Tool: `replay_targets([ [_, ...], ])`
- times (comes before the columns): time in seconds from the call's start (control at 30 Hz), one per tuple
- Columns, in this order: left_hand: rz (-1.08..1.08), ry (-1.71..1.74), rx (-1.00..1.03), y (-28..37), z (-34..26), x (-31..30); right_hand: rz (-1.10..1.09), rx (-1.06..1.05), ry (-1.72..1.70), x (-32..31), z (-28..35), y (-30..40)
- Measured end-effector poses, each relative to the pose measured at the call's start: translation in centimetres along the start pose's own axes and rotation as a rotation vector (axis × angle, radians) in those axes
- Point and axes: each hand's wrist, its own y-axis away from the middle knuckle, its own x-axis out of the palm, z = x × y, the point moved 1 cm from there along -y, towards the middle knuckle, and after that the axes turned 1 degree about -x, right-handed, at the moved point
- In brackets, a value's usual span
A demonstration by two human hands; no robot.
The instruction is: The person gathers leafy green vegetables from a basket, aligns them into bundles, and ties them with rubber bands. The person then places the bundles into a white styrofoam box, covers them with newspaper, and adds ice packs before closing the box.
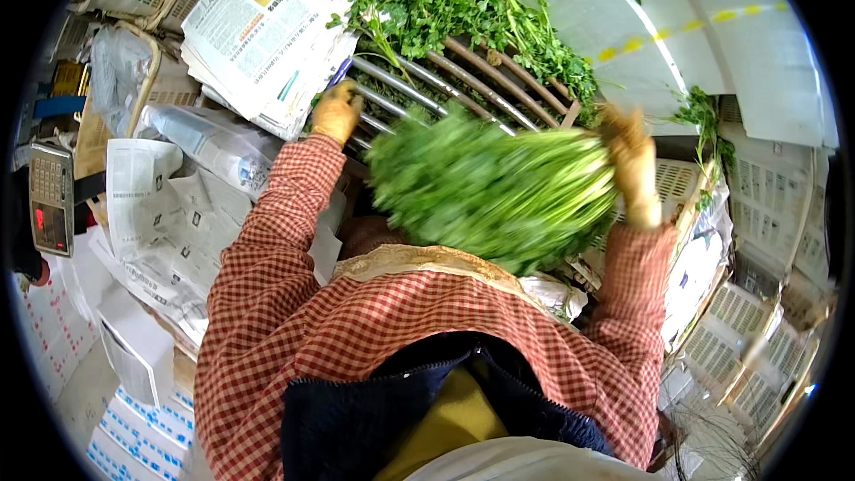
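My right hand, in a stained yellowish glove, grips the stem end of a large bunch of leafy green herbs. The bunch lies sideways in front of my apron, its leaves to the left, blurred by motion. My left hand, gloved too, has curled fingers at the left end of a rack of metal bars. A slim blue-purple object shows just beyond those fingers; whether they hold it I cannot tell. More loose leafy greens are heaped over the far part of the rack.
A stack of newspapers lies left of the rack. Crumpled printed sheets and a plastic-wrapped roll are nearer me. A digital scale display stands far left. Plastic crates line the right side, below a pale panel.
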Motion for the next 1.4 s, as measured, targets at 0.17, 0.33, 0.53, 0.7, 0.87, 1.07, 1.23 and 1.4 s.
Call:
replay_targets([
  [0.17, 0.0, -0.201, -0.023, -0.8, -0.2, -2.2, -0.361, -0.452, 0.923, 1.6, 2.6, 1.7],
  [0.33, 0.048, 0.003, -0.046, -1.1, -0.8, -1.8, -0.629, 0.261, 0.532, -5.1, -3.9, 0.9],
  [0.53, -0.019, -0.061, 0.069, -0.6, 2.0, -2.1, -0.243, -0.124, 0.36, 3.0, -0.1, 1.0],
  [0.7, 0.061, 0.259, 0.093, -1.2, 3.9, -0.5, -0.646, -0.151, 0.575, -4.0, 4.6, 4.7],
  [0.87, 0.27, 0.786, -0.043, 1.8, 1.1, -2.7, -0.728, -0.577, 0.512, 4.9, 8.3, 12.0],
  [1.07, 0.08, 0.948, -0.018, 3.3, -5.6, -8.8, -0.189, -0.596, 0.826, 18.8, 1.0, 20.4],
  [1.23, 0.28, 0.857, 0.235, 4.1, -12.3, -10.7, 0.053, -0.502, 0.425, 17.9, 3.9, 19.9],
  [1.4, 0.386, 0.632, 0.018, 3.9, -3.9, -9.3, -0.041, -0.522, 0.476, 19.0, 3.6, 19.9],
])
